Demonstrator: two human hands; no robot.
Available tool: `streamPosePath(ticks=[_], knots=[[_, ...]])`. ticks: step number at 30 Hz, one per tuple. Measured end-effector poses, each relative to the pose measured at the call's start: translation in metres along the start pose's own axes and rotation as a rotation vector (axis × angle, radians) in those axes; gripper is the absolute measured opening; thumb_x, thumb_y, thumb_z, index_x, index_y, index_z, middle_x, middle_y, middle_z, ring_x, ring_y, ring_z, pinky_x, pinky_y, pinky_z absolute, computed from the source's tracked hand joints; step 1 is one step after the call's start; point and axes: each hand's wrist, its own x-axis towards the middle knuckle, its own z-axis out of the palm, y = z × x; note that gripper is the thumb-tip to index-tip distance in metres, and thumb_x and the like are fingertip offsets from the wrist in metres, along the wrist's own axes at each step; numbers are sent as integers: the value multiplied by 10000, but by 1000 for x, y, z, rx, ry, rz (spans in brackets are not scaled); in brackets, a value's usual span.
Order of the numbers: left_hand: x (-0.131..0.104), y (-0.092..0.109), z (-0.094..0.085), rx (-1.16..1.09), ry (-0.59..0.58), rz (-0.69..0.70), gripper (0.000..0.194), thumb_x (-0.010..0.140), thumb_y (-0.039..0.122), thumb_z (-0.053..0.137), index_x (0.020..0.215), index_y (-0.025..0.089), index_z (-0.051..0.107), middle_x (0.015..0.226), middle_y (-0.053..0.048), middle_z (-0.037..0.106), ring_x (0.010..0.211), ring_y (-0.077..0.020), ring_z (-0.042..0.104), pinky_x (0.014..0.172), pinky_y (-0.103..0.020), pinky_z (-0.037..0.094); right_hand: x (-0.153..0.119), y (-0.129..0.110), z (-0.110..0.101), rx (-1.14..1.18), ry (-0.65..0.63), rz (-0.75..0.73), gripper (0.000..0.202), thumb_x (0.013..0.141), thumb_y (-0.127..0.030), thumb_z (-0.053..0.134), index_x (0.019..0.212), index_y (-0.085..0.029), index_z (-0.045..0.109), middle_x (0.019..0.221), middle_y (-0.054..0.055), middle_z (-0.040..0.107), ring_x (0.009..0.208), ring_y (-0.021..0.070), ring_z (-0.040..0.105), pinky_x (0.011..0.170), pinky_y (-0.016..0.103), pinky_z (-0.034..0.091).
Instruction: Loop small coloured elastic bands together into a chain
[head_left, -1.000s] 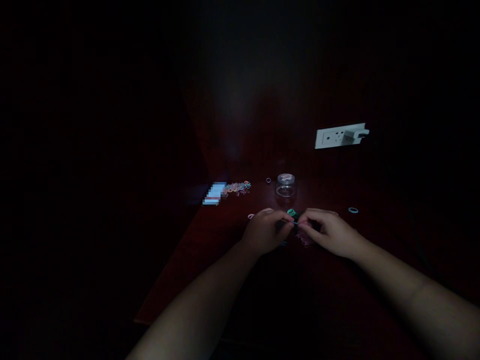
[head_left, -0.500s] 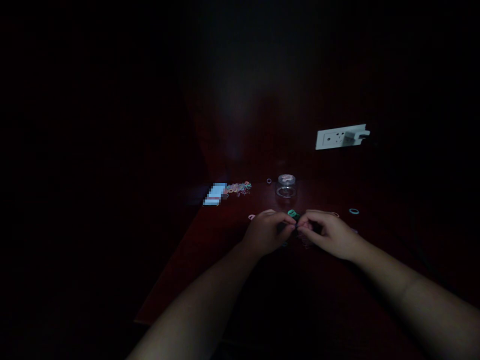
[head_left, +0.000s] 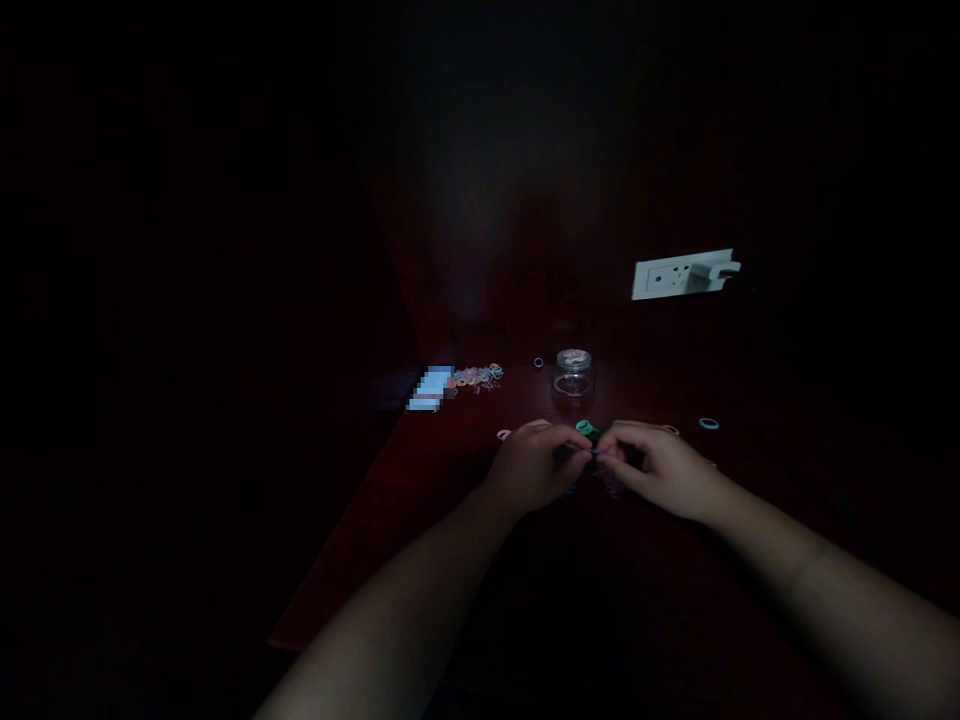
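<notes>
In front of the jar (head_left: 573,380), the left hand (head_left: 534,466) and right hand (head_left: 660,468), each grip clamped on a thin band (head_left: 593,451), apparently manipulate it, the next move probably calling for fingertip control.

2 bare hands (head_left: 529,465) near each other, fingertips (head_left: 582,440) pinched to thumbs (head_left: 628,474), forearms (head_left: 427,580) slanting inward

- My bare, rounded left forearm (head_left: 409,585), bottom centre-left of the frame, tapering smoothly.
- My bare, rounded right forearm (head_left: 806,570), lower right, likewise tapering.
- My bare left hand (head_left: 529,465) and bare right hand (head_left: 660,468), just below centre, dimly lit.
</notes>
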Motion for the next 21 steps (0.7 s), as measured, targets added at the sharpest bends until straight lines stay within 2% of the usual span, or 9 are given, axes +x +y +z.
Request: streamPosePath(ticks=[21], knots=[[1, 1, -1, -6, -18, 8, 119, 860, 265, 613, 923, 238, 711, 847, 0, 733, 795, -165, 637, 766, -309, 508, 1, -2, 0, 12, -28, 20, 188, 905, -305, 533, 776, -190, 609, 674, 7, 601, 608, 145, 560, 591, 274, 444]])
